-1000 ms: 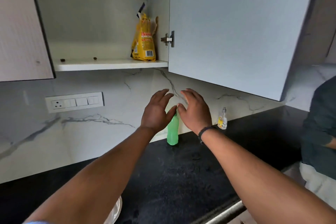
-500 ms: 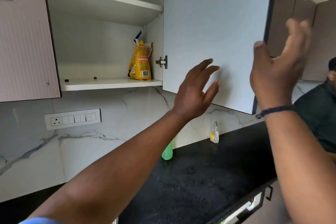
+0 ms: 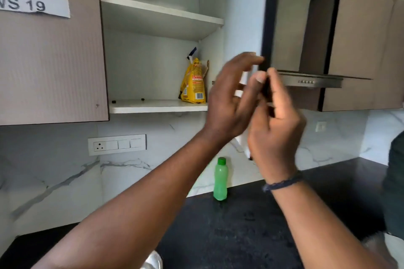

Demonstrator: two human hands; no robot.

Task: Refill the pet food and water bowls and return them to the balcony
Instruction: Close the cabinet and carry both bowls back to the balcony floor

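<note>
While two hands grasp one door [image 3: 244, 17], one yellow bag [image 3: 193, 85], one green bottle [image 3: 220, 179]

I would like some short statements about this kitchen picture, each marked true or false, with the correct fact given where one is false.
1. The yellow bag stands on the lower shelf of the open cupboard. True.
2. The green bottle lies on its side. False: it stands upright on the black counter, cap on.
3. The right hand is at the edge of the cupboard door. True.
4. The left hand holds the yellow bag. False: it is raised beside the door, apart from the bag.
5. The shelf above the bag is full of jars. False: nothing shows on it.
</note>
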